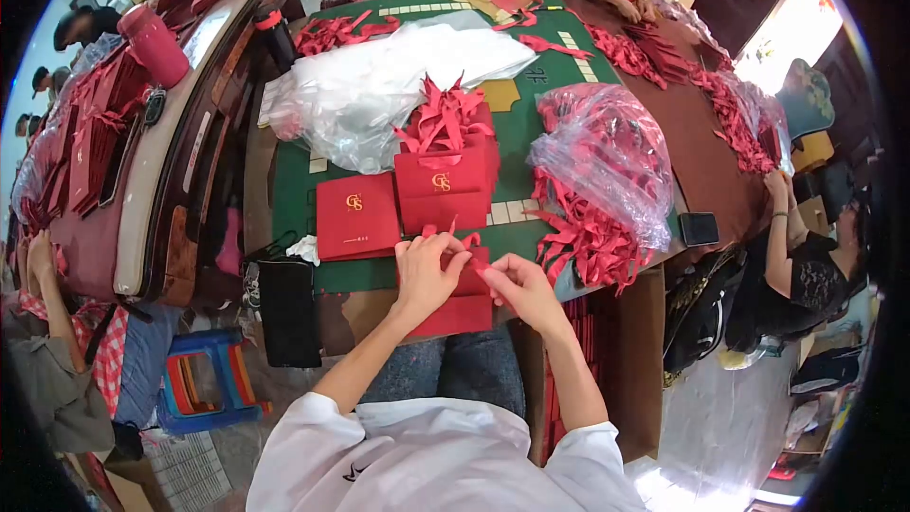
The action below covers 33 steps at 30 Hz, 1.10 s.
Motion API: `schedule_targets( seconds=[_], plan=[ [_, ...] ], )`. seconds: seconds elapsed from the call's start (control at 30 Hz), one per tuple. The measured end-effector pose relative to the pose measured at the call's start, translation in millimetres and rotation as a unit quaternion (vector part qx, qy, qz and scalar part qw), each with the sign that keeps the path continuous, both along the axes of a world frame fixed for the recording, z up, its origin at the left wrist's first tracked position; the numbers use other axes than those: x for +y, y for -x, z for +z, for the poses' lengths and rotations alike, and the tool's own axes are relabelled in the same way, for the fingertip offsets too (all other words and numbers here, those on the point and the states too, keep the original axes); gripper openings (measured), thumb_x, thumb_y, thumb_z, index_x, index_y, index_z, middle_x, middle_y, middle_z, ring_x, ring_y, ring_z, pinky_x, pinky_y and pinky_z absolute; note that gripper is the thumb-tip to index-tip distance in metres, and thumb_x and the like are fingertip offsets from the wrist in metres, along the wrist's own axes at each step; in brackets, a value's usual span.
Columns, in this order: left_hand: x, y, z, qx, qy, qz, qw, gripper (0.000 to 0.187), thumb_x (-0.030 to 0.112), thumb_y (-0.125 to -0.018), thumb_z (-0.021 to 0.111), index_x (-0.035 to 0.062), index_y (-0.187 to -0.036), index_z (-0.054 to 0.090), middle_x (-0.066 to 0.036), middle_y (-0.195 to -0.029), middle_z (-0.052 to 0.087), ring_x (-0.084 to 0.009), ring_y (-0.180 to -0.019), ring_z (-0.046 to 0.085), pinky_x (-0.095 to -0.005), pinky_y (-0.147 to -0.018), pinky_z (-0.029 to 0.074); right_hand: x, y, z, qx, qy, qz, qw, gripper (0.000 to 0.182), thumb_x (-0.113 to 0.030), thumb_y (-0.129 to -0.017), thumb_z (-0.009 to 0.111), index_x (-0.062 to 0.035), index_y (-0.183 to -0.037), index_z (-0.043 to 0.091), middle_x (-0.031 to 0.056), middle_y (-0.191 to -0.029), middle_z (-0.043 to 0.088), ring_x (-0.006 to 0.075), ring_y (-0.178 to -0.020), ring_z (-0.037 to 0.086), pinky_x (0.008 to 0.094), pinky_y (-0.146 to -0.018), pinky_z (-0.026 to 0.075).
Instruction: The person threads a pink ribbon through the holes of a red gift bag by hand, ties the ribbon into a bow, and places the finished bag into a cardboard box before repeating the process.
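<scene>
My left hand [431, 270] and right hand [523, 291] pinch red ribbon [477, 262] over a red bag [457, 316] at the surface [514, 156]'s near edge; bare green shows right of the stacked bags [441, 185].

Both arms reach away from the near side, bare below short sleeves. The left hand [431, 270] bends inward, fingers curled toward the right hand [517, 286], which sits just beside it, thumb and index finger close together.

Gold G [437, 181], S [445, 183] on red bag [442, 201] (rest unclear)
</scene>
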State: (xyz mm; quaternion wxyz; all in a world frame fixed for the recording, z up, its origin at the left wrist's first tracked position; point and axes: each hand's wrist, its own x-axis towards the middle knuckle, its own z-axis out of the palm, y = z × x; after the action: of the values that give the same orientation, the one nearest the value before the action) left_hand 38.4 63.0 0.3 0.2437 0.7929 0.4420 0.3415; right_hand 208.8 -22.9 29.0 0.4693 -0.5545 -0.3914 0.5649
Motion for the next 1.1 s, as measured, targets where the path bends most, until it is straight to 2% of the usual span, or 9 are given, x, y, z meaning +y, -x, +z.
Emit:
schedule_targets(
  seconds=[0.2, 0.27, 0.3, 0.4, 0.53, 0.87, 0.97, 1.03, 1.1],
  plan=[
    [-14.0, -8.7, -2.5, -0.042, -0.081, 0.045, 0.995, 0.015, 0.015, -0.089, 0.067, 0.0088, -0.102, 0.063, -0.008, -0.096, 0.061, -0.0269, -0.101, 0.056, -0.0422, -0.088, 0.039, 16.0, 12.5, -4.9, 0.193, 0.028, -0.038, 0.980, 0.023, -0.010, -0.098, 0.062, -0.0021, -0.118, 0.055, 0.0056, -0.098, 0.065, 0.0112, -0.082, 0.064, 0.0253, -0.072, 0.054],
    [-32.5, -4.9, -6.6, -0.184, 0.045, 0.030, 0.981, 0.019, 0.015, -0.097, 0.060, 0.0060, -0.113, 0.058, -0.008, -0.099, 0.062, -0.0240, -0.103, 0.057, -0.0397, -0.090, 0.043, 17.7, 16.1, -12.0, 0.230, 0.026, -0.061, 0.971, 0.027, -0.008, -0.098, 0.062, -0.0016, -0.122, 0.053, 0.0066, -0.104, 0.065, 0.0123, -0.088, 0.065, 0.0271, -0.077, 0.056],
    [-45.5, -4.0, -4.5, -0.356, 0.278, -0.041, 0.891, 0.026, 0.017, -0.101, 0.057, 0.0042, -0.122, 0.050, -0.009, -0.104, 0.060, -0.0187, -0.094, 0.062, -0.0359, -0.080, 0.049, 20.1, 16.7, -22.2, 0.220, 0.002, -0.075, 0.973, 0.027, -0.006, -0.097, 0.062, -0.0012, -0.122, 0.053, 0.0072, -0.105, 0.065, 0.0139, -0.091, 0.065, 0.0286, -0.080, 0.056],
    [-69.7, 1.8, -1.3, -0.282, 0.283, -0.073, 0.914, 0.031, 0.016, -0.103, 0.052, -0.0001, -0.128, 0.043, -0.007, -0.108, 0.061, -0.0145, -0.089, 0.065, -0.0303, -0.077, 0.052, 20.4, 23.4, -13.4, 0.232, -0.006, -0.101, 0.967, 0.028, -0.004, -0.097, 0.062, -0.0002, -0.123, 0.053, 0.0079, -0.106, 0.065, 0.0157, -0.093, 0.065, 0.0303, -0.083, 0.055],
    [-88.2, 17.7, -2.2, -0.235, 0.405, -0.184, 0.864, 0.029, 0.010, -0.104, 0.049, 0.0013, -0.130, 0.041, -0.006, -0.095, 0.061, -0.0122, -0.088, 0.062, -0.0279, -0.081, 0.049, 19.4, 20.4, -9.4, 0.272, -0.003, -0.105, 0.956, 0.028, -0.004, -0.096, 0.062, -0.0003, -0.123, 0.053, 0.0077, -0.104, 0.064, 0.0154, -0.089, 0.064, 0.0299, -0.079, 0.055],
    [-73.7, 69.1, -8.2, -0.119, 0.272, -0.093, 0.950, 0.012, 0.012, -0.095, 0.065, 0.0022, -0.100, 0.061, -0.006, -0.080, 0.063, -0.0140, -0.069, 0.060, -0.0291, -0.061, 0.047, -4.3, -6.1, -31.0, 0.241, 0.039, -0.107, 0.964, 0.026, -0.007, -0.097, 0.062, -0.0058, -0.121, 0.054, 0.0038, -0.098, 0.063, 0.0129, -0.084, 0.063, 0.0279, -0.075, 0.055],
    [-57.4, 72.1, -3.9, -0.081, 0.223, -0.083, 0.968, 0.010, 0.011, -0.087, 0.076, 0.0032, -0.091, 0.071, -0.003, -0.079, 0.064, -0.0081, -0.068, 0.059, -0.0254, -0.060, 0.047, -13.5, -4.0, -34.1, 0.098, 0.043, -0.101, 0.989, 0.032, -0.007, -0.094, 0.066, -0.0028, -0.122, 0.053, 0.0062, -0.101, 0.062, 0.0147, -0.083, 0.063, 0.0273, -0.076, 0.055],
    [-47.7, 71.1, -6.4, -0.105, 0.276, -0.086, 0.951, 0.010, 0.010, -0.086, 0.077, 0.0029, -0.092, 0.071, -0.002, -0.077, 0.065, -0.0072, -0.066, 0.059, -0.0242, -0.059, 0.047, -19.3, 7.3, -21.7, -0.247, -0.038, -0.163, 0.954, 0.040, -0.004, -0.087, 0.073, -0.0010, -0.122, 0.053, 0.0092, -0.104, 0.061, 0.0203, -0.090, 0.063, 0.0297, -0.077, 0.054],
    [-38.7, 66.1, -2.4, -0.158, 0.332, -0.087, 0.926, 0.012, 0.007, -0.085, 0.078, 0.0031, -0.089, 0.067, 0.002, -0.073, 0.065, -0.0054, -0.062, 0.060, -0.0210, -0.055, 0.048, -21.0, 16.1, 3.2, -0.357, -0.088, -0.153, 0.917, 0.042, -0.004, -0.084, 0.075, -0.0017, -0.121, 0.055, 0.0105, -0.106, 0.060, 0.0232, -0.095, 0.062, 0.0314, -0.078, 0.053]
  ],
)
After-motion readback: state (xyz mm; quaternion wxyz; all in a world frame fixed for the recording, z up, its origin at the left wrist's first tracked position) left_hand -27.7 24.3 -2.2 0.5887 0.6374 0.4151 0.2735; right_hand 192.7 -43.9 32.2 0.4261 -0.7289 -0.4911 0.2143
